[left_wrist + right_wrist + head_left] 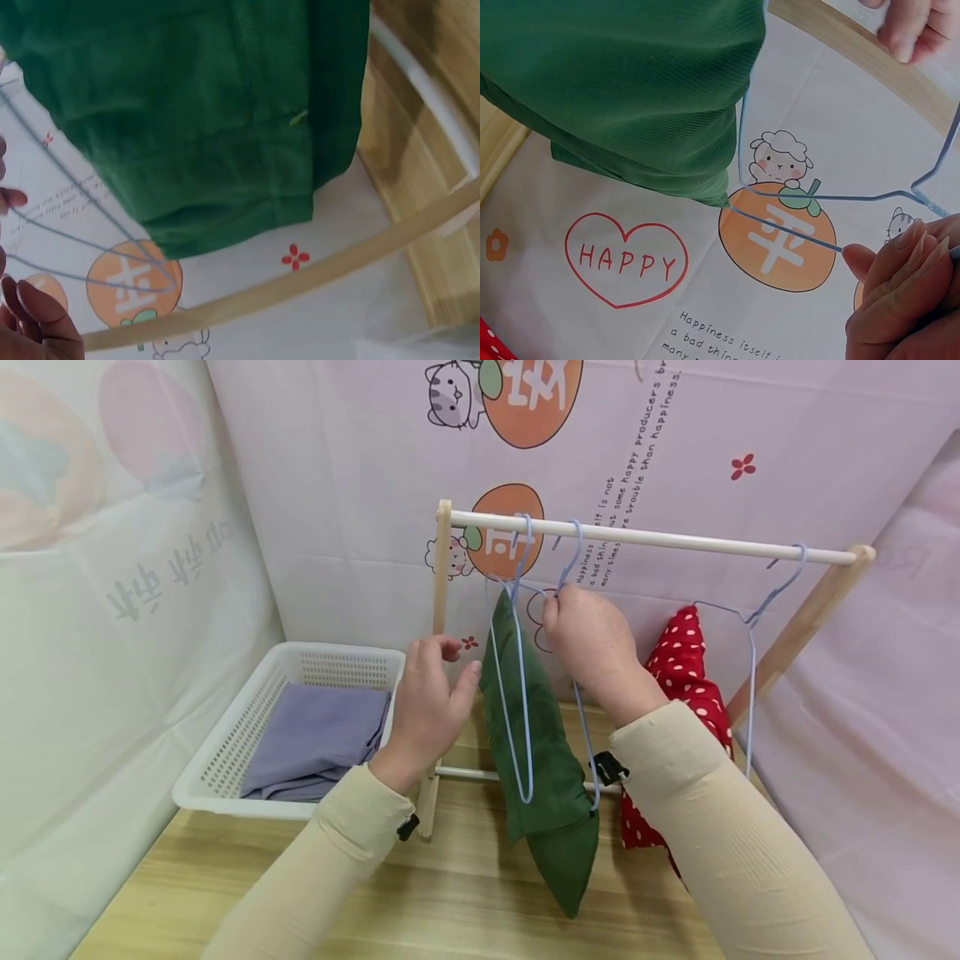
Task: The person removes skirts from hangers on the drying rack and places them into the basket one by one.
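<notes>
My right hand (pixel 596 643) grips a light blue hanger (pixel 577 547) just below its hook, which is over the white rail (pixel 660 539). From this hanger hangs a green cloth piece (pixel 536 735), its lower corner drooping toward the table. A second blue hanger (pixel 526 718), bare, hangs on the rail just left of it, in front of the cloth. My left hand (pixel 427 702) is raised left of that bare hanger, fingers loosely bent and holding nothing. The right wrist view shows the right hand's fingers (pixel 900 300) curled at the hanger's neck, beside the green cloth (pixel 630 97).
A red polka-dot cloth (pixel 684 652) hangs from another blue hanger (pixel 752 685) at the rail's right. Wooden posts (pixel 441 577) support the rail. On the left, a white basket (pixel 217 735) holds a folded purple cloth (pixel 322 727). Printed sheets surround the wooden table (pixel 450 902).
</notes>
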The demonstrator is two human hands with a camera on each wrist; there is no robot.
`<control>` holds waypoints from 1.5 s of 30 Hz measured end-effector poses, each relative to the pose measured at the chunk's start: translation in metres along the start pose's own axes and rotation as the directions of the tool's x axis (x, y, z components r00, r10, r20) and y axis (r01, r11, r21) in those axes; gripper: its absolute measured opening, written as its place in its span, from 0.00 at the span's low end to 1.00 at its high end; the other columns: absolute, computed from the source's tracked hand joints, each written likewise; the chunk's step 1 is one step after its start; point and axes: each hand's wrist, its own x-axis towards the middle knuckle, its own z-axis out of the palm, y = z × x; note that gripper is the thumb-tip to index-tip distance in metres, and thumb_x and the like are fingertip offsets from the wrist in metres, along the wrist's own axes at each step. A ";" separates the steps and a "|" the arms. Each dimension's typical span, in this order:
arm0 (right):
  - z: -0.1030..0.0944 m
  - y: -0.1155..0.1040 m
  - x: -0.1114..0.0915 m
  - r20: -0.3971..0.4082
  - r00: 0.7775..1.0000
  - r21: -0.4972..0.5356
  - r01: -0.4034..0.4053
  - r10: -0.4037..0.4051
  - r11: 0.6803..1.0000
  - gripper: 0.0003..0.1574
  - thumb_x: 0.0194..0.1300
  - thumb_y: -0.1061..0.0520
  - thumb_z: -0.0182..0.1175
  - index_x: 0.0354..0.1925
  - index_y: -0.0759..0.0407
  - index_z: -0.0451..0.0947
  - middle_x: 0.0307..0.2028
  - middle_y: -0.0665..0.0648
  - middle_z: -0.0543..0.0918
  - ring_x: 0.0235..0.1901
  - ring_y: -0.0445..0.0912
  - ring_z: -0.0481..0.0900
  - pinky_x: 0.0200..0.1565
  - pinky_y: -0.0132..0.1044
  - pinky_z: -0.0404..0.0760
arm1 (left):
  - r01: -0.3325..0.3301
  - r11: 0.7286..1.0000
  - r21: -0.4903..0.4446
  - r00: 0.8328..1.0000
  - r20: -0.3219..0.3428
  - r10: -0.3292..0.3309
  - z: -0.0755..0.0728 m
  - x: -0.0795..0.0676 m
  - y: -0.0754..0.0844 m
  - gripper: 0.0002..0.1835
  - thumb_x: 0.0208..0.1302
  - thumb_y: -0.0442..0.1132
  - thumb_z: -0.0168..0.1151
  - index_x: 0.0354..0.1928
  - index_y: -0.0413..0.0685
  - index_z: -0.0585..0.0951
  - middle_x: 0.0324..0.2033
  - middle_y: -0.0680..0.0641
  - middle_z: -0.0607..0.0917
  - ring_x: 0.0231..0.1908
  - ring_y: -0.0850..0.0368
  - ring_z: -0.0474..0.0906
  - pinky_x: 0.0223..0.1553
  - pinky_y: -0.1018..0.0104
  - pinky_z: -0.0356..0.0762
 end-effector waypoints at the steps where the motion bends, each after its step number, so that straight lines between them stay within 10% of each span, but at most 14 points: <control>1: 0.000 0.000 0.000 0.000 1.000 0.001 -0.001 0.001 1.000 0.24 0.75 0.51 0.39 0.33 0.65 0.74 0.28 0.65 0.81 0.28 0.56 0.80 0.33 0.50 0.79 | 0.010 1.000 0.002 1.000 0.027 -0.010 0.002 -0.003 0.001 0.19 0.69 0.45 0.56 0.54 0.40 0.70 0.45 0.45 0.75 0.38 0.54 0.71 0.36 0.63 0.73; 11: 0.000 0.000 0.000 0.017 1.000 -0.002 -0.012 0.012 1.000 0.26 0.76 0.50 0.37 0.35 0.65 0.75 0.29 0.65 0.81 0.29 0.55 0.80 0.34 0.50 0.80 | 0.126 0.987 0.104 0.961 0.235 -0.147 0.027 -0.025 -0.007 0.17 0.70 0.38 0.54 0.56 0.37 0.73 0.48 0.42 0.78 0.50 0.48 0.75 0.48 0.54 0.76; 24: -0.001 0.000 -0.001 0.035 0.999 -0.007 -0.022 0.022 1.000 0.26 0.76 0.50 0.36 0.37 0.65 0.75 0.32 0.65 0.82 0.31 0.56 0.80 0.35 0.50 0.79 | 0.387 0.921 0.045 0.855 0.358 -0.376 0.065 -0.051 -0.038 0.19 0.69 0.36 0.52 0.56 0.29 0.74 0.46 0.36 0.81 0.49 0.41 0.77 0.53 0.50 0.73; 27: -0.002 0.000 0.000 0.038 0.999 -0.008 -0.020 0.020 1.000 0.26 0.76 0.49 0.36 0.37 0.65 0.75 0.32 0.65 0.82 0.31 0.56 0.80 0.35 0.50 0.79 | 0.477 0.879 0.001 0.798 0.418 -0.433 0.070 -0.054 -0.042 0.22 0.71 0.38 0.47 0.59 0.28 0.71 0.48 0.35 0.80 0.51 0.42 0.77 0.56 0.51 0.72; 30: -0.002 0.000 0.000 0.040 0.999 -0.006 -0.020 0.020 1.000 0.26 0.76 0.49 0.36 0.37 0.65 0.75 0.32 0.65 0.82 0.31 0.56 0.80 0.35 0.49 0.79 | 0.632 0.767 -0.111 0.699 0.508 -0.503 0.074 -0.059 -0.046 0.24 0.74 0.42 0.43 0.62 0.31 0.68 0.42 0.34 0.81 0.41 0.45 0.80 0.45 0.56 0.78; 35: -0.002 -0.001 -0.001 0.034 0.999 0.000 -0.020 0.020 1.000 0.25 0.76 0.50 0.37 0.37 0.65 0.75 0.31 0.64 0.82 0.30 0.55 0.80 0.34 0.48 0.79 | 0.829 0.464 -0.313 0.551 0.602 -0.578 0.087 -0.070 -0.050 0.24 0.76 0.43 0.42 0.65 0.34 0.63 0.32 0.39 0.76 0.28 0.53 0.75 0.28 0.64 0.81; 45: -0.002 0.000 0.000 0.033 0.999 -0.002 -0.028 0.028 1.000 0.25 0.76 0.50 0.37 0.36 0.65 0.75 0.30 0.64 0.81 0.31 0.56 0.80 0.35 0.49 0.78 | 0.902 0.206 -0.378 0.423 0.684 -0.595 0.097 -0.078 -0.056 0.25 0.76 0.51 0.41 0.66 0.44 0.61 0.31 0.45 0.71 0.26 0.57 0.70 0.32 0.61 0.81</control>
